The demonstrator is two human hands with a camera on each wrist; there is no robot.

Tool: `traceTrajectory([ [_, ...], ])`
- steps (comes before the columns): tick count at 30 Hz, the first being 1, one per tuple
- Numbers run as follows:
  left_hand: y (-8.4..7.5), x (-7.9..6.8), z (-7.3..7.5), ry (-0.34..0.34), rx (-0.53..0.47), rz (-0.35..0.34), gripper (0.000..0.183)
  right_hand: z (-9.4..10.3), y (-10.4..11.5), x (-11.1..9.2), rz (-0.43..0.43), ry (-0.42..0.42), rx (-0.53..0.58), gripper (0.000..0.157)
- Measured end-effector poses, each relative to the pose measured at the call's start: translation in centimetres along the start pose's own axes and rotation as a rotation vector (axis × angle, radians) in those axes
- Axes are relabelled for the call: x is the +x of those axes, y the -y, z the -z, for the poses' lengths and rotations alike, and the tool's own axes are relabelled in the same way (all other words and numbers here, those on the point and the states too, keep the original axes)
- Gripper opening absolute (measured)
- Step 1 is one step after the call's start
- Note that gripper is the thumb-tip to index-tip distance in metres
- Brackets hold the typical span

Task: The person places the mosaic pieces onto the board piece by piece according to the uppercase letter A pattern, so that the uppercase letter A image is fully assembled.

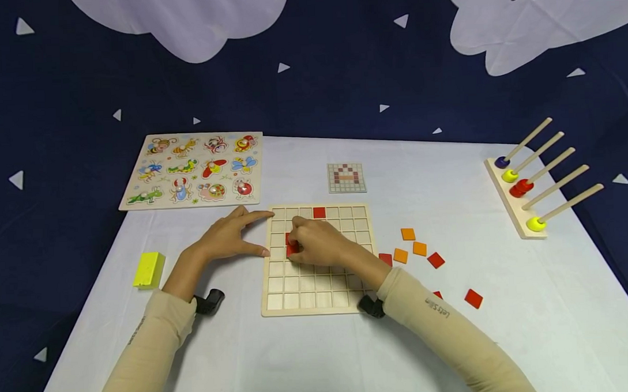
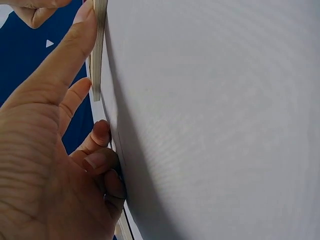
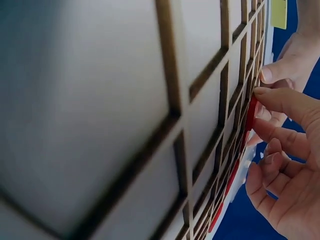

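Note:
A wooden grid board [image 1: 292, 301] lies on the white table. My right hand [image 1: 318, 242] is over its left columns and pinches a red square tile [image 3: 251, 114] between thumb and index finger at the grid. Red also shows beside these fingertips in the head view, partly hidden by them. Another red tile [image 1: 319, 212] sits in the top row. At the board's left edge my left hand [image 1: 223, 236] is spread, thumb and index finger extended and touching the frame; its other fingers are loosely bent in the left wrist view.
Loose orange tiles [image 1: 408, 234] and red tiles [image 1: 473, 298] lie right of the board. Behind it is a small pattern card [image 1: 347, 178]. An insect puzzle [image 1: 191, 168] stands back left, a yellow block [image 1: 149, 270] at left, a peg stand with beads [image 1: 517, 203] at right.

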State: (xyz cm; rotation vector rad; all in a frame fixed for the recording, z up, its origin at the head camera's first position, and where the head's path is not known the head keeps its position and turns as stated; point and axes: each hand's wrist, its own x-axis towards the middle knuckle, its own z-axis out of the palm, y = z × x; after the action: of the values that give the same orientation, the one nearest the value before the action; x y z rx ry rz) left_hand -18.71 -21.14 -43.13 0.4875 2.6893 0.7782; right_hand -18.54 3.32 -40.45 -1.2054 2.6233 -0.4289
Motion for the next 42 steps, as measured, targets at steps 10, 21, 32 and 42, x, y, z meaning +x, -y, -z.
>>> traceTrajectory([
  [10,-0.1,0.0,0.0,-0.003,0.006,-0.002,0.09,-0.3,0.7,-0.2,-0.016,-0.006,0.005,0.018],
  [21,-0.2,0.0,-0.1,-0.001,0.01,-0.003,0.089,0.3,0.4,-1.1,-0.04,-0.028,0.002,0.027],
  [32,0.0,0.1,-0.2,-0.007,0.023,-0.006,0.089,1.9,-1.7,-4.6,-0.107,-0.092,0.117,0.025],
  [42,-0.2,0.0,-0.2,-0.007,0.017,0.004,0.09,3.0,-4.1,-8.3,-0.212,-0.128,0.189,0.028],
])
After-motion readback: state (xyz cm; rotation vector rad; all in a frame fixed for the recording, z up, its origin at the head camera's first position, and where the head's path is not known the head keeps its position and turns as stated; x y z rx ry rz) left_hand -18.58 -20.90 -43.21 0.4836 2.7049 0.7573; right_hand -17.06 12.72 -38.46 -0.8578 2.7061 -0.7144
